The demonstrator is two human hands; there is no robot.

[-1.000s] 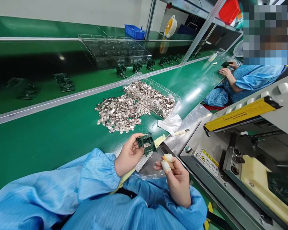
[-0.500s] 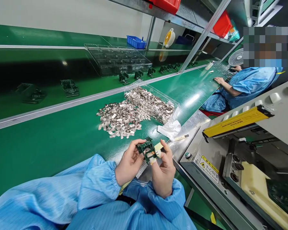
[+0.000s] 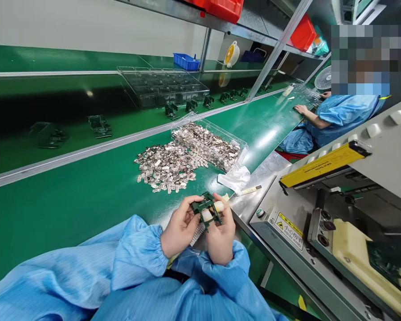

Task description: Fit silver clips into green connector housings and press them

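A dark green frame-like part (image 3: 206, 206) is held between both hands near my lap. My left hand (image 3: 180, 225) is closed on its left side, thumb and fingers pinching the edge. On the other side, my right hand (image 3: 221, 232) grips the right edge, with pale fingertip covers showing. Beyond the hands lies a heap of small silvery metal pieces (image 3: 167, 167), and more of them fill a clear plastic tray (image 3: 242, 154) tipped beside it. A white cloth or glove (image 3: 235, 179) lies near the tray, next to a pale marked stick (image 3: 249, 191).
A grey machine (image 3: 280, 240) with a yellow bar (image 3: 325, 164) stands at the right. Several green parts line the belt (image 3: 133, 125) behind the bench, near a clear compartment tray (image 3: 163, 87). Farther right sits a person in blue (image 3: 341, 116), hand on the bench.
My right hand has moved in leftward and closed on the green part's right side. The part has turned slightly. The view has shifted a little.
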